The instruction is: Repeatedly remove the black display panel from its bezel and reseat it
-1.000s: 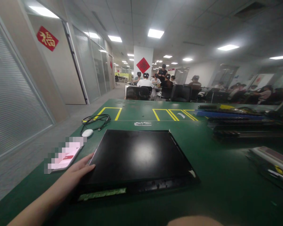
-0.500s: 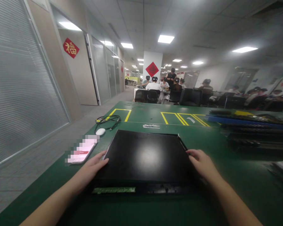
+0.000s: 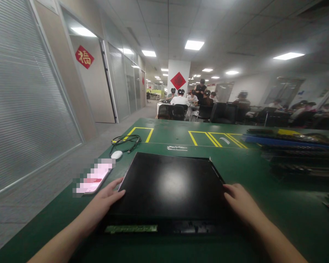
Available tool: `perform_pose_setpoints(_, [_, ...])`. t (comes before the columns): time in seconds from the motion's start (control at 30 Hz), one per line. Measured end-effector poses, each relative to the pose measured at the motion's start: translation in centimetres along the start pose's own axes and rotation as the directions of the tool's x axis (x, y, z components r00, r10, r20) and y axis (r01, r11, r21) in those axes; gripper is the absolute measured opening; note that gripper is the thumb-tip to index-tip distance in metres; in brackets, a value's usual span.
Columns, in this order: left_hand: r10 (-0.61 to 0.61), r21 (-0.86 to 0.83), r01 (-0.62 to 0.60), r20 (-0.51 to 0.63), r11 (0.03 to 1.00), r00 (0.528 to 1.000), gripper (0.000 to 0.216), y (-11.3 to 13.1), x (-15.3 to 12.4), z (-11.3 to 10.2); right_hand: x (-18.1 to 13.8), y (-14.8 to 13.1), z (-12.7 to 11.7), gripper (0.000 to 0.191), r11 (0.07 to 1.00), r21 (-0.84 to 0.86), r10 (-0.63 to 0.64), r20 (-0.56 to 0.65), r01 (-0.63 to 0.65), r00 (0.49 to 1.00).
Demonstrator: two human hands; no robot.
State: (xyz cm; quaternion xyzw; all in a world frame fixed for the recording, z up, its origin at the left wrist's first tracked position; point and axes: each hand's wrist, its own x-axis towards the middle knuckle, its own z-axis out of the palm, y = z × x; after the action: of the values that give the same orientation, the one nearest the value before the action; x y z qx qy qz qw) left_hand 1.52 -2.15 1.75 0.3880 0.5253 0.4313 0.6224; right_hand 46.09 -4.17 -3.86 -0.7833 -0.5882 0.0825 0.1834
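- Your left hand [image 3: 106, 196] is clamped on the left edge of the black screen [image 3: 172, 188].
- Your right hand [image 3: 240, 200] clamps its right edge.
- It's at the green table's [image 3: 252, 173] near side, beyond 1 phone [image 3: 97, 178].

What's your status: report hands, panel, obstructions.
Left hand holds panel, left edge; right hand holds right edge. Panel black face up. Phone near left hand.
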Motion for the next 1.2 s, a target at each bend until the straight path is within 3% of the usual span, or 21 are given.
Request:
perform_pose_setpoints(0.67, [0.031, 0.001, -0.031, -0.011, 1.0, 0.999, 0.094, -0.2, 0.2, 0.1, 0.7, 0.8, 0.0, 0.043, 0.997, 0.077, 0.005, -0.028, -0.003, 1.0])
perform_pose_setpoints(0.97, [0.079, 0.003, -0.079, -0.048, 0.997, 0.996, 0.072, -0.4, 0.5, -0.3, 0.7, 0.5, -0.3, 0.042, 0.998, 0.053, 0.044, 0.018, -0.045, 0.999])
perform_pose_setpoints(1.1, [0.106, 0.111, -0.1, -0.045, 0.989, 0.993, 0.066, -0.4, 0.8, -1.1, 0.8, 0.7, -0.2, 0.041, 0.995, 0.08, 0.051, 0.025, -0.053, 0.998])
perform_pose_setpoints(1.2, [0.218, 0.3, -0.198, -0.037, 0.933, 0.975, 0.067, -0.6, 1.4, -2.0, 1.0, 1.0, -0.1, 0.041, 0.994, 0.094, 0.047, 0.026, -0.049, 0.999])
